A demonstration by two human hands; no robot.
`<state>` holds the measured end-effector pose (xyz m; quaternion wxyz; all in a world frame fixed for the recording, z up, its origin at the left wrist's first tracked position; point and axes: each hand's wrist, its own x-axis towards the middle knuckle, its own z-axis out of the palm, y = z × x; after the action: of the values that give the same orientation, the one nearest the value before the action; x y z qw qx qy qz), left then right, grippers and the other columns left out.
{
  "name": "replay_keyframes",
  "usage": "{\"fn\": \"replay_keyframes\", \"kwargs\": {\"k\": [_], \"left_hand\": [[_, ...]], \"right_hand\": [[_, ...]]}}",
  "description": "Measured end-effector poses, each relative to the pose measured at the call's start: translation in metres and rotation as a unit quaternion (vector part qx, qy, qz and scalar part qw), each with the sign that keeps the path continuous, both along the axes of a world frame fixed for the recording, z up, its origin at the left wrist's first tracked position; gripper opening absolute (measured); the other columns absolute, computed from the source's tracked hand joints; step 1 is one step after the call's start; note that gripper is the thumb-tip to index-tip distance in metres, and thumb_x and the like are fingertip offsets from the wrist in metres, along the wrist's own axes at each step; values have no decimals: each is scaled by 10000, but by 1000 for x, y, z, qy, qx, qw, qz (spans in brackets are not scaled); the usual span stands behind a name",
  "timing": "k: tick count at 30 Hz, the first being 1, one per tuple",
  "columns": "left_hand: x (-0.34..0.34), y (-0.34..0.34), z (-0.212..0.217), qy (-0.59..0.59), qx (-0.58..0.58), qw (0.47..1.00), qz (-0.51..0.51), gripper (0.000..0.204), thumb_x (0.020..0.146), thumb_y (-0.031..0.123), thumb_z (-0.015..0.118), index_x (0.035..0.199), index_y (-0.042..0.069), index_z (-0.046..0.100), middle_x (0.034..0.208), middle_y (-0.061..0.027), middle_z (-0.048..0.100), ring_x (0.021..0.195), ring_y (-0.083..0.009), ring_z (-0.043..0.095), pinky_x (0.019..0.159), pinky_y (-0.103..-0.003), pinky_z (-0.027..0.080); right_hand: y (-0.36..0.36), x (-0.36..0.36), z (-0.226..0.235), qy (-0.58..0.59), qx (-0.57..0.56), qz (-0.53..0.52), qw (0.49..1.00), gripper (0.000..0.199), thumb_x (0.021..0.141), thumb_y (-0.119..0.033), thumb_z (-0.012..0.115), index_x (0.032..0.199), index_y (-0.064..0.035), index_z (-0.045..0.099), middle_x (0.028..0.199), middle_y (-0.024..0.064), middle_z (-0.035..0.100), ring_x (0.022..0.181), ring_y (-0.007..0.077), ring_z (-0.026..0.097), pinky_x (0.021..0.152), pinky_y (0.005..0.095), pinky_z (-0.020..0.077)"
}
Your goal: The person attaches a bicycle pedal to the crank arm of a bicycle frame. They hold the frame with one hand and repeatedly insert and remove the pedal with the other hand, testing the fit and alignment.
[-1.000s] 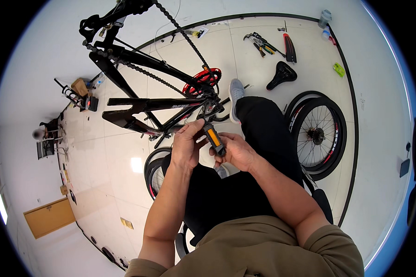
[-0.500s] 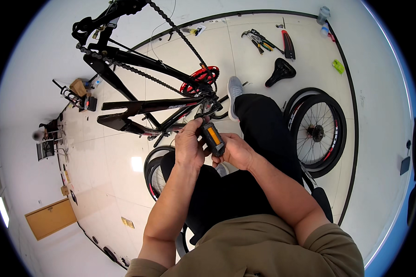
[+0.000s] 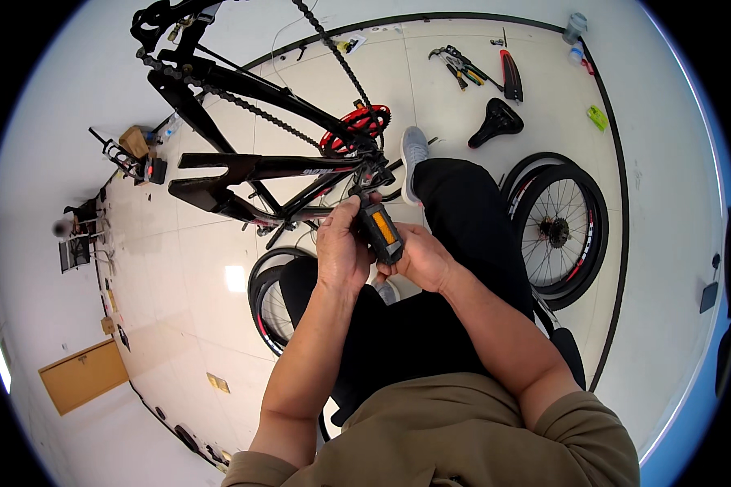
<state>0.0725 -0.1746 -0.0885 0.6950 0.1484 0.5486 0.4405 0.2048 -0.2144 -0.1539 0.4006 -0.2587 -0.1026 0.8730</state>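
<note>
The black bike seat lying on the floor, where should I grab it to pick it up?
Probably grip the black bike saddle by its narrow nose, coming from above on its lower-left end. That end tapers to a slim tip pointing toward the grey shoe, while the other end is wide. Its underside is hidden.

Bike frame lies on floor, left-front of the person. Pedal between left hand and right hand. Wheel at right; saddle and tools beyond it.
</note>
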Motion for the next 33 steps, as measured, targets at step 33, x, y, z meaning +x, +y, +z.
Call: {"fn": "replay_keyframes", "kwargs": {"k": [33], "left_hand": [[-11,8,-9,-48,-11,997,-65,402,937,371,617,1142,25,646,932,-69,643,719,-170,573,483,-301,403]], "right_hand": [[4,2,2,14,8,-18,1000,376,1072,-330,404,1048,-16,611,855,131,646,618,173,581,643,407,565]]}}
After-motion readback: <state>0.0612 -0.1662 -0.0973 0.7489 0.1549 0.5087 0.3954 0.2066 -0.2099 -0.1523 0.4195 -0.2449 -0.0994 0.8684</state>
